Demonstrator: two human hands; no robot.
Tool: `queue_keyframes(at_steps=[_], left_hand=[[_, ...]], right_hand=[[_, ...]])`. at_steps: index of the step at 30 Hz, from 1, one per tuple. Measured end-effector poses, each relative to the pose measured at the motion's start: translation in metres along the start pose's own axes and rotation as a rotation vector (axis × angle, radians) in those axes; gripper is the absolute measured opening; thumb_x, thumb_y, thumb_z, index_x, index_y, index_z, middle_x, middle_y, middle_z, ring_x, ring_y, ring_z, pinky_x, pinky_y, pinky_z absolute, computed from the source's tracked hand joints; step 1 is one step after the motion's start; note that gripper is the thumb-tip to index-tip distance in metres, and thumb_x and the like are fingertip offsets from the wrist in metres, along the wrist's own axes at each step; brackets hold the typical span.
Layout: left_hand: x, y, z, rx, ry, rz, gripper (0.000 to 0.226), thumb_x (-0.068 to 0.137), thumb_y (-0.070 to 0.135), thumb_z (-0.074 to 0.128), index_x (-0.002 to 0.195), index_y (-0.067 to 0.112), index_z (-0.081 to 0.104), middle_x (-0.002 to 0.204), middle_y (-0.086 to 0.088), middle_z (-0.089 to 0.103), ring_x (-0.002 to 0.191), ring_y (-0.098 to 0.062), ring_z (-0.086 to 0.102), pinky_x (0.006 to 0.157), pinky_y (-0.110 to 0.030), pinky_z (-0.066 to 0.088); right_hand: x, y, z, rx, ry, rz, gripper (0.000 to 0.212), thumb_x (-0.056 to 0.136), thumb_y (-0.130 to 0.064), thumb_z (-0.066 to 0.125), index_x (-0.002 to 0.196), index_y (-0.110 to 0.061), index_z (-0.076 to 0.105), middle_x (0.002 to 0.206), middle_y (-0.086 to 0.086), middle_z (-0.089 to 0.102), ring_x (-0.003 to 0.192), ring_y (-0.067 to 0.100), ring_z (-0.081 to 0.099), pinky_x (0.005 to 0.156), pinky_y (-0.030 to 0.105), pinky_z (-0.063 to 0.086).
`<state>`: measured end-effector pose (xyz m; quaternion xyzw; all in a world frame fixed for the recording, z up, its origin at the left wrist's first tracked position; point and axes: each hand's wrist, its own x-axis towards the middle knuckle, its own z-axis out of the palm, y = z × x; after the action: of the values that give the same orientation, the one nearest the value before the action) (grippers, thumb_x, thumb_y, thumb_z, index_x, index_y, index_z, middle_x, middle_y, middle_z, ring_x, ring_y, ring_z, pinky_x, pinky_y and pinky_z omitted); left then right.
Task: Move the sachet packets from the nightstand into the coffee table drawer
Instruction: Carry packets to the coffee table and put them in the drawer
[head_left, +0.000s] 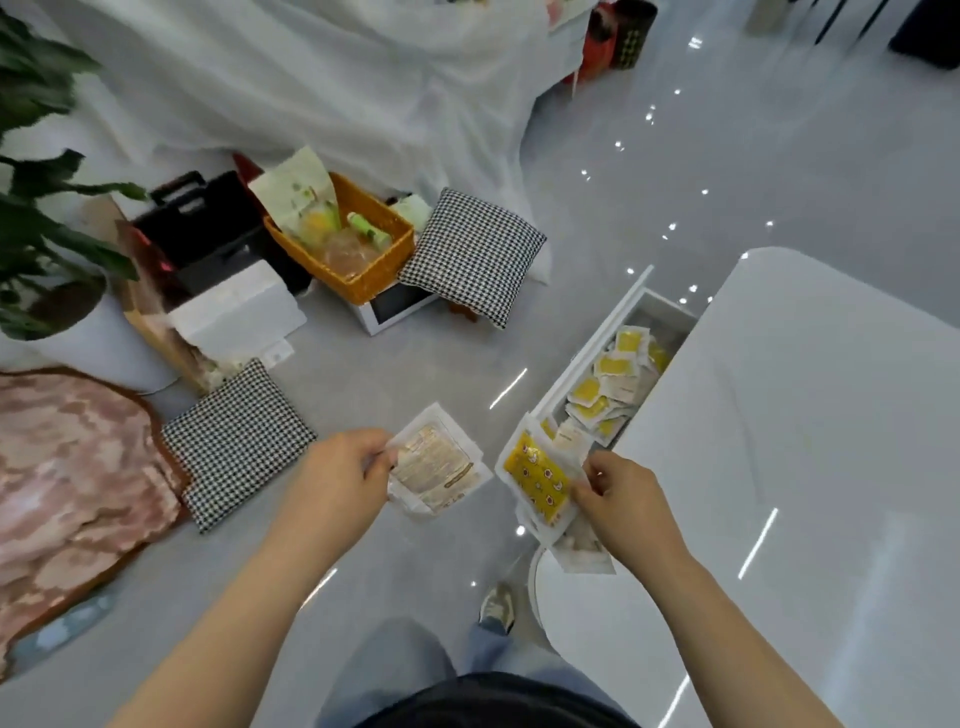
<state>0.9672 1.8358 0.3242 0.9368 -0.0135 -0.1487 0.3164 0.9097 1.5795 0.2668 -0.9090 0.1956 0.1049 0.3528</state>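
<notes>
Pinching a pale stack of white-edged paper sachets (439, 465) with the left hand (337, 475) above the grey floor (415, 364), gripping a yellow-printed bundle of sachets (540, 480) with the right hand (621, 499) at the near end of the open white coffee table drawer (587, 356), littered with loose yellow sachets (608, 387).

1. 1 head-worn wide-angle view, looking forward and steeply down at the floor (623, 182).
2. Nearest: the left hand (337, 478) and right hand (618, 499), reaching up from the bottom edge to mid-frame.
3. The table (805, 415) fills the right side, close; its drawer (587, 356) sits just beyond the right hand.
4. The basket (363, 291) lies farther off, upper left.
</notes>
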Motion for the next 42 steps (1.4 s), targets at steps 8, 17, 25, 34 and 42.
queue_keyframes(at_steps=[8,17,25,34,42], left_hand=[[0.124,0.014,-0.008,0.048,-0.142,0.141,0.024,0.091,0.011,0.054,0.07,0.005,0.063,0.061,-0.005,0.057,0.067,-0.028,0.061,0.067,-0.047,0.055],[0.269,0.036,-0.043,0.212,-0.369,0.38,0.028,0.093,0.015,0.052,0.066,0.015,0.06,0.057,0.003,0.049,0.062,-0.016,0.055,0.064,-0.042,0.055],[0.357,0.093,-0.036,0.3,-0.52,0.65,0.024,0.092,0.017,0.055,0.07,0.017,0.065,0.059,0.001,0.055,0.06,-0.014,0.054,0.061,-0.038,0.051],[0.407,0.191,0.034,0.386,-0.626,0.948,0.02,0.091,0.016,0.056,0.076,0.017,0.069,0.055,0.007,0.054,0.056,-0.009,0.051,0.053,-0.026,0.04],[0.416,0.27,0.083,0.47,-0.733,1.083,0.018,0.091,0.015,0.055,0.084,0.015,0.072,0.069,0.0,0.066,0.067,-0.018,0.063,0.069,-0.034,0.051]], right_hand=[[0.07,-0.022,-0.002,0.014,0.098,0.154,0.02,0.089,-0.024,0.057,0.073,-0.013,0.053,0.066,0.002,0.058,0.062,0.019,0.055,0.056,0.032,0.044],[0.134,-0.074,0.014,0.205,0.325,0.447,0.026,0.083,-0.013,0.061,0.064,-0.012,0.044,0.059,0.0,0.047,0.055,0.015,0.043,0.049,0.023,0.032],[0.157,-0.093,0.007,0.292,0.55,0.669,0.029,0.084,-0.013,0.06,0.061,-0.018,0.043,0.056,-0.005,0.045,0.051,0.008,0.041,0.045,0.016,0.032],[0.182,-0.05,-0.031,0.384,0.772,0.857,0.018,0.083,-0.016,0.06,0.073,-0.004,0.053,0.068,0.009,0.058,0.056,0.015,0.045,0.051,0.026,0.035],[0.191,-0.025,-0.064,0.472,0.867,0.942,0.016,0.085,-0.014,0.059,0.073,-0.006,0.052,0.063,0.001,0.051,0.053,0.013,0.042,0.049,0.024,0.033]])
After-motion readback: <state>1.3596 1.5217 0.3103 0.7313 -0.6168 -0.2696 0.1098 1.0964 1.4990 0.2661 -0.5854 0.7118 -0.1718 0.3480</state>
